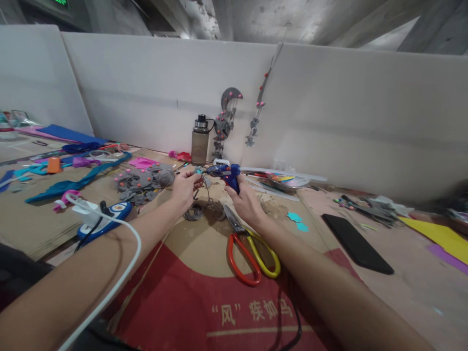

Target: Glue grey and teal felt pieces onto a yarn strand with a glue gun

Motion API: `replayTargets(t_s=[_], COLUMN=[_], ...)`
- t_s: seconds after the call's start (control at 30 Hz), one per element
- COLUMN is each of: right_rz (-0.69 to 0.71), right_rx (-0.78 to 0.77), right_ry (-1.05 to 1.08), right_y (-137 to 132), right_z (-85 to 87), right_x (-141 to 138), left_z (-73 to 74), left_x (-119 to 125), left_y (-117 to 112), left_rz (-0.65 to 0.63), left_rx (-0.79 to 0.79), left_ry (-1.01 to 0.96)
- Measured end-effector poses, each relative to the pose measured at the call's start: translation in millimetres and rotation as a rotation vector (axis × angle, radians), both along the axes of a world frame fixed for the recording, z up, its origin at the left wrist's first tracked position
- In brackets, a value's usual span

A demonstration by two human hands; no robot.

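My right hand [245,200] is wrapped round the handle of a blue glue gun [229,174], its nozzle pointing left. Opposite it, my left hand [186,186] pinches a thin grey cord [208,187] at its fingertips. Close to the nozzle and those fingertips is a small teal piece [198,170]; whether it is held too I cannot tell. Below my left hand lies a coil of grey cord [194,212]. Scissors with one red and one yellow handle [244,258] lie beneath my right wrist. Two teal cutouts [294,217] rest to the right.
Grey felt pieces with pink dots [135,180] and a grey yarn ball [166,175] lie left. A bottle [200,144] stands by the white partition [146,92]. A blue power strip [104,222] has a white cable crossing my left forearm. A black phone [356,243] lies right.
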State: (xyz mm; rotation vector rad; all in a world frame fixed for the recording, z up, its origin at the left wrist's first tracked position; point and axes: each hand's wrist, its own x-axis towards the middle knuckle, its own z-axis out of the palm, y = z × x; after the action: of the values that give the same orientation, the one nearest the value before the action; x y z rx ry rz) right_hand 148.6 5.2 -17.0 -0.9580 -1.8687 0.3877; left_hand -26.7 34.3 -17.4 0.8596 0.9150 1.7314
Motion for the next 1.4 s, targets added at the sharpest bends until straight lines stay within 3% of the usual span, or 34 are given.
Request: replayTargets(t_s=[0.2,0.47,0.6,0.73,0.87,1.0,1.03,1.1,1.2,1.27,1.33,1.4], right_rz=[-0.004,0.098,-0.186,-0.310,-0.435,-0.535,-0.497,-0.271,0.113,0.289,0.360,0.292], right_rx=[-0.046,-0.444,-0.526,-0.556,-0.447,-0.217,-0.161,-0.184,-0.363,-0.519,-0.637,-0.636], right_ry=[0.061,0.548,0.339,0.115,-0.021,-0.043,-0.011,0.135,0.440,0.586,0.642,0.620], right_y=[1.2,20.5,38.1,48.9,47.3,34.7,30.3,20.6,5.7,-1.5,-4.4,-2.9], right_z=[-1.6,-10.9,-20.8,-31.8,-32.7,-19.6,-15.3,-8.3,-5.0,-7.2,-10.6,-13.3], right_x=[0.5,6.4,22.0,39.7,48.0,34.3,26.8,8.6,-17.7,-28.5,-32.3,-30.5], left_z=[-0.3,-1.9,-1.0,-0.3,0.6,1.3,1.5,2.1,3.3,4.0,4.1,3.7], left_x=[-1.1,-0.5,2.3,7.3,12.5,13.4,13.0,12.3,13.4,15.9,18.8,21.0], left_y=[-0.3,1.2,-3.0,-8.6,-12.6,-12.7,-12.4,-12.5,-15.0,-17.7,-19.9,-21.1], left_rz=[-0.015,-0.096,-0.135,-0.207,-0.218,-0.154,-0.114,-0.020,0.074,0.088,0.072,0.024], left_rx=[-0.003,-0.096,-0.161,-0.173,-0.131,-0.076,-0.053,0.017,0.134,0.165,0.158,0.139], left_ry=[-0.032,-0.090,-0.029,0.056,0.129,0.231,0.273,0.384,0.552,0.596,0.575,0.501])
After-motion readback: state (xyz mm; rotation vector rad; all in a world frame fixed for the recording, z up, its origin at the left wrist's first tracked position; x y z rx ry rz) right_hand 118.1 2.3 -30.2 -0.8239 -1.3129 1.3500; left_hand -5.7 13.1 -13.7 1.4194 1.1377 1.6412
